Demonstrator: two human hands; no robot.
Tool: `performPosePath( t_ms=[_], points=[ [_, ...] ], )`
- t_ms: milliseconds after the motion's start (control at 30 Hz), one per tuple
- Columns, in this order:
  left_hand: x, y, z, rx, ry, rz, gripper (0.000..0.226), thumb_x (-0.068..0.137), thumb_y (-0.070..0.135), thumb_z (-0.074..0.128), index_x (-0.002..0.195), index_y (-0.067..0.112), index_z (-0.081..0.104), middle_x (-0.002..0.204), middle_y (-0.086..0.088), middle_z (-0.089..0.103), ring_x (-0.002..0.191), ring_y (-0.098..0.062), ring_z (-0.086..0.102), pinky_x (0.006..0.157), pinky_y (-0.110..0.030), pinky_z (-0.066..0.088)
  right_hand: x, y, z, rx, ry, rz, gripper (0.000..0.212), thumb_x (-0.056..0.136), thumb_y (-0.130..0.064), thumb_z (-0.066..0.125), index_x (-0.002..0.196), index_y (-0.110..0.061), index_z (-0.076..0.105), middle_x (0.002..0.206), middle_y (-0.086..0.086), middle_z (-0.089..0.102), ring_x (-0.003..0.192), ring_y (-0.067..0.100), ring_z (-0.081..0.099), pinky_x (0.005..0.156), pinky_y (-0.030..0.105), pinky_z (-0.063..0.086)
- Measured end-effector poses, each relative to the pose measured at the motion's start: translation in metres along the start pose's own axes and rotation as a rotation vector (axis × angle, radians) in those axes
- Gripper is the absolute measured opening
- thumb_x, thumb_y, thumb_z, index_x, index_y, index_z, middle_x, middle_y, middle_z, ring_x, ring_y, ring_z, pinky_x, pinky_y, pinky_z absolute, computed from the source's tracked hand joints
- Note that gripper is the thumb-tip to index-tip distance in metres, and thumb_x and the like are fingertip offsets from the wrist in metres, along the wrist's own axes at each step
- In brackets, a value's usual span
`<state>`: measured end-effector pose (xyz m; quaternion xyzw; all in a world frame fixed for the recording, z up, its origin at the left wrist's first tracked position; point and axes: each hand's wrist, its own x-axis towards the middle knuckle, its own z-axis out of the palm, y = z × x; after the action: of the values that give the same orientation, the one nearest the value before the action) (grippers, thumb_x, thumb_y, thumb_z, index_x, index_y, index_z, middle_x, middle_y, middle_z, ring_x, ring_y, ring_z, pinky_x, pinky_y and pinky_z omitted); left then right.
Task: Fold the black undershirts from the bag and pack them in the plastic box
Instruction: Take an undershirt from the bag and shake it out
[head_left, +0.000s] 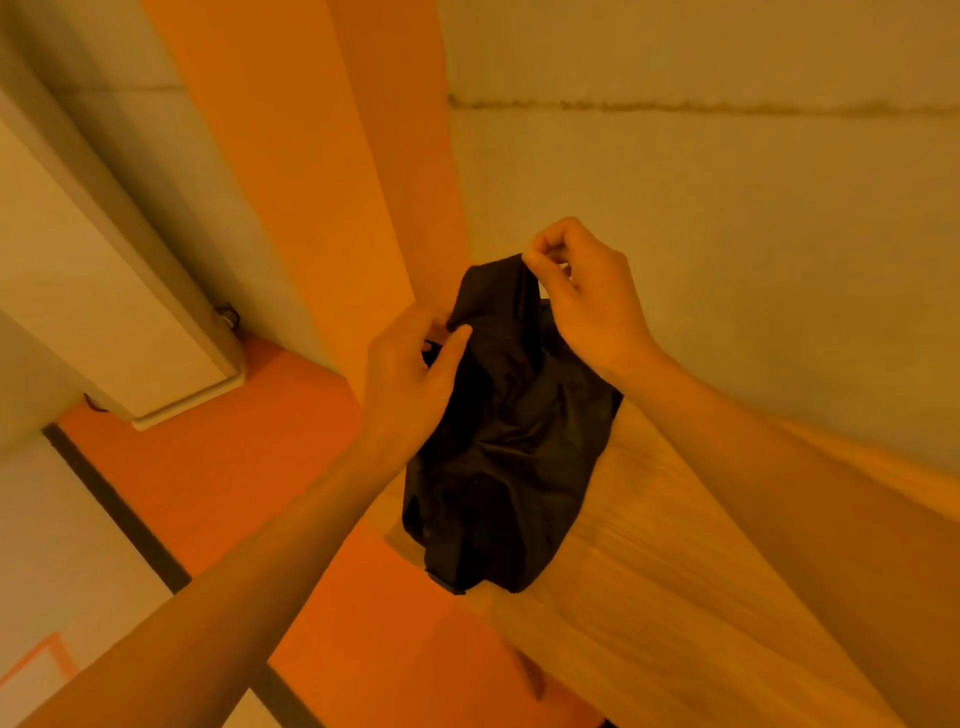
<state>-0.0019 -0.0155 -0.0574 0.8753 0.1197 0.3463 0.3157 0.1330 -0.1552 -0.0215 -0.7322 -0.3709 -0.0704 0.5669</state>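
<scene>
The undershirt (498, 441) was plain black, unpatterned. The worktop (675, 597) showed light wood grain, the floor (234, 493) was orange, and the wall (727, 182) was pale beige with an orange stripe (311, 156).

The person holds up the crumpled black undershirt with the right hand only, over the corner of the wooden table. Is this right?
Not quite: both hands hold it. The head view shows the left hand pinching the black undershirt at its left side and the right hand pinching its top edge. The rest stands: it is crumpled, over the corner of the wooden table.
</scene>
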Motion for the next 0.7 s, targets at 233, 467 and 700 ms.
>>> performPosePath(
  t_ms=[233,467,700],
  points=[
    [0.053,0.093,-0.004,-0.610,-0.186,-0.017,0.011,0.104,0.009,0.055,0.097,0.002,0.059,0.085,0.000,0.067,0.079,-0.007,0.066,0.076,-0.018,0.053,0.010,-0.051,-0.077,0.049,0.325,0.010,0.009,0.103,-0.016,0.054,0.094,-0.018,0.056,0.083,-0.003,0.063,0.076,0.012,0.062,0.069,0.020,0.050],
    [0.085,0.186,0.028,-0.895,-0.367,0.018,0.017,0.104,0.018,0.053,0.090,0.016,0.062,0.090,-0.004,0.069,0.086,-0.020,0.069,0.080,-0.029,0.055,0.016,-0.077,-0.171,0.018,0.517,0.000,0.007,0.104,-0.017,0.052,0.099,-0.015,0.056,0.092,0.002,0.063,0.078,0.005,0.061,0.067,0.011,0.047],
    [0.142,0.265,0.077,-0.732,-0.465,-0.006,0.056,0.101,0.059,0.041,0.116,0.014,0.071,0.107,-0.006,0.073,0.090,-0.018,0.067,0.079,-0.034,0.052,0.037,-0.082,-0.255,-0.064,0.559,-0.024,0.008,0.105,-0.020,0.051,0.104,-0.015,0.058,0.098,-0.001,0.066,0.091,0.006,0.065,0.076,0.017,0.053]
  ],
)
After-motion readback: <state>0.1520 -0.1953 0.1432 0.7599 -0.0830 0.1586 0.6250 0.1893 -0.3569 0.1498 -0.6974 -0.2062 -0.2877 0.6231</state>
